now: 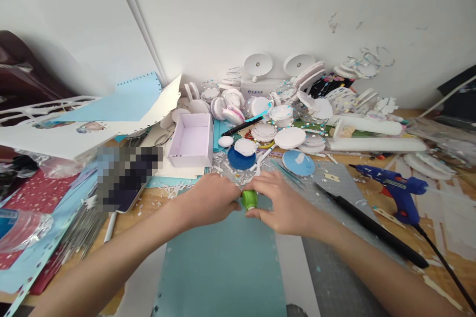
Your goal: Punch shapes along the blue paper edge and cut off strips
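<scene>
My right hand (288,204) grips a small green craft punch (249,200) between thumb and fingers, at the far edge of a teal sheet of paper (223,267). Close against the punch's left side is my left hand (212,199), its fingers curled in; whatever they hold is hidden. The teal sheet lies lengthwise toward me, with small punched shapes along its side edges. White paper (303,267) shows beneath it. Just beyond my hands are a dark blue disc (241,158) and a light blue disc (298,163).
A pale lilac box (191,141) stands behind my left hand. White foam discs (290,137) and scraps are heaped along the wall. To the right lie a black-handled knife (372,223) and a blue glue gun (399,188) with its cord. A phone (130,193) is at left.
</scene>
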Action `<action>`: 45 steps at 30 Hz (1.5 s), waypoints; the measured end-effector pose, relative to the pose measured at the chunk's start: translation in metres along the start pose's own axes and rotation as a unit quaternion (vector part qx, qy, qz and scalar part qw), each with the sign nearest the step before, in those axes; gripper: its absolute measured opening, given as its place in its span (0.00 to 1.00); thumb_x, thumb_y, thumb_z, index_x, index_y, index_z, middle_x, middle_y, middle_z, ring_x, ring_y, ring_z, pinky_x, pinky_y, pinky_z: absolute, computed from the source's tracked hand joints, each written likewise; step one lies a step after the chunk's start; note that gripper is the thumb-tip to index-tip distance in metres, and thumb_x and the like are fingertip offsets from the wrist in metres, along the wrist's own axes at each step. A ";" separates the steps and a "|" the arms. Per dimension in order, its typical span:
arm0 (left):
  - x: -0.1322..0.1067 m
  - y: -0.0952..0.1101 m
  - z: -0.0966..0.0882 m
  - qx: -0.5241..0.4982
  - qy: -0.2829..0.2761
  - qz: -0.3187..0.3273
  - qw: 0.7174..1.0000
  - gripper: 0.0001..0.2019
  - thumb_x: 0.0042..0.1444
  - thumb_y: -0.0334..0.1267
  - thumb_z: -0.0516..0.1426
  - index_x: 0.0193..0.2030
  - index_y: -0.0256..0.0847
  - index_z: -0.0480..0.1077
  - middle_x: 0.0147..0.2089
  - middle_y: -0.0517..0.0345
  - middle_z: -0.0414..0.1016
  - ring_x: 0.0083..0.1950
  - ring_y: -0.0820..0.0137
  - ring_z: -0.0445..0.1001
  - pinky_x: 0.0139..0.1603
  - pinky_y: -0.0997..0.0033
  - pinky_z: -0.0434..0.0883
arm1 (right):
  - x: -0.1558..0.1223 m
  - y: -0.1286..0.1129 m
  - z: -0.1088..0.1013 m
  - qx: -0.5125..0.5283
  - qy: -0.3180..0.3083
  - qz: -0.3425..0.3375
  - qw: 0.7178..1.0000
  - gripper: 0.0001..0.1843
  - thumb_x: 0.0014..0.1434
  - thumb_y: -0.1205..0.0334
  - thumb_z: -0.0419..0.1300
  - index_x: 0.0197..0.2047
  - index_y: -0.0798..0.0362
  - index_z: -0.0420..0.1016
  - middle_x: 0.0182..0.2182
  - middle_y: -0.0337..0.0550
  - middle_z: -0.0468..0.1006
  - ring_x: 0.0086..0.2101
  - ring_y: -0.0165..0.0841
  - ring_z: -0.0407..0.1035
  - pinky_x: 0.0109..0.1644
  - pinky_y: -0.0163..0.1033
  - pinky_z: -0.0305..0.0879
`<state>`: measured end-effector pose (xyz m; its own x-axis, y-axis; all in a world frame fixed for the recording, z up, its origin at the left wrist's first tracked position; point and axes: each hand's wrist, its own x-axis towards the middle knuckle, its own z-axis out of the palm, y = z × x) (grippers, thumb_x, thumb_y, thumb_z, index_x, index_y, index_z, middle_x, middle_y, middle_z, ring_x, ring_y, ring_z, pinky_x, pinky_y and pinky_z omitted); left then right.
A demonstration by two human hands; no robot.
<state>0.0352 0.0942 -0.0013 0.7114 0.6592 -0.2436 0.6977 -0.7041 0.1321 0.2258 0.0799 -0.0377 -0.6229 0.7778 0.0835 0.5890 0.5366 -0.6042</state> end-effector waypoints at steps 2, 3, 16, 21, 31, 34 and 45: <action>0.001 -0.001 -0.001 -0.015 -0.005 0.001 1.000 0.05 0.55 0.31 0.56 0.31 0.42 0.72 0.29 0.56 0.77 0.33 0.58 0.77 0.30 0.67 0.66 | 0.000 0.000 0.001 -0.007 0.002 0.002 1.000 0.12 0.53 0.64 0.66 0.40 0.52 0.70 0.37 0.41 0.75 0.42 0.40 0.64 0.46 0.46 0.54; 0.002 -0.001 -0.002 -0.016 -0.009 0.001 1.000 0.05 0.55 0.31 0.56 0.30 0.42 0.72 0.28 0.56 0.76 0.33 0.58 0.77 0.29 0.68 0.66 | 0.000 -0.001 0.002 -0.011 0.003 0.001 1.000 0.12 0.53 0.64 0.65 0.40 0.52 0.70 0.37 0.42 0.75 0.42 0.40 0.64 0.46 0.46 0.54; -0.002 -0.006 -0.003 -0.113 0.010 -0.033 0.993 0.11 0.54 0.47 0.57 0.37 0.42 0.73 0.29 0.59 0.74 0.30 0.66 0.73 0.27 0.73 0.61 | 0.002 0.002 0.009 -0.027 0.067 -0.015 0.997 0.15 0.54 0.67 0.65 0.43 0.51 0.67 0.40 0.44 0.74 0.44 0.41 0.63 0.46 0.46 0.58; -0.002 -0.009 0.000 -0.198 0.004 -0.028 0.980 0.17 0.54 0.54 0.56 0.34 0.40 0.71 0.29 0.62 0.74 0.28 0.70 0.71 0.27 0.75 0.60 | 0.003 0.002 0.015 -0.027 0.069 -0.035 0.997 0.12 0.55 0.68 0.63 0.41 0.50 0.65 0.40 0.45 0.73 0.44 0.41 0.64 0.45 0.45 0.60; -0.013 -0.005 0.028 -0.152 0.078 -0.062 0.983 0.10 0.55 0.43 0.60 0.43 0.44 0.74 0.39 0.57 0.79 0.41 0.61 0.76 0.40 0.68 0.69 | -0.001 0.016 -0.021 0.044 -0.033 0.029 0.998 0.20 0.60 0.52 0.59 0.54 0.47 0.65 0.53 0.43 0.71 0.52 0.38 0.66 0.53 0.44 0.64; -0.017 -0.002 0.028 -0.144 0.091 -0.056 0.984 0.11 0.55 0.42 0.60 0.45 0.45 0.73 0.41 0.56 0.79 0.43 0.61 0.76 0.44 0.66 0.69 | 0.004 0.024 -0.024 -0.036 0.021 0.043 0.998 0.09 0.65 0.61 0.51 0.46 0.49 0.69 0.45 0.42 0.77 0.47 0.36 0.70 0.49 0.40 0.64; -0.023 0.006 0.036 -0.137 0.107 -0.069 0.982 0.14 0.53 0.39 0.63 0.48 0.45 0.73 0.47 0.55 0.78 0.46 0.57 0.76 0.46 0.61 0.69 | 0.003 0.054 -0.027 -0.316 0.012 0.286 0.904 0.07 0.58 0.62 0.59 0.37 0.57 0.73 0.31 0.54 0.80 0.33 0.48 0.75 0.27 0.39 0.54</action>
<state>0.0202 0.0657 -0.0298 0.5888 0.8048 -0.0745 0.7651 -0.5253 0.3723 0.2694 0.1202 -0.0486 -0.1157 0.9902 -0.0786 0.9929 0.1176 0.0204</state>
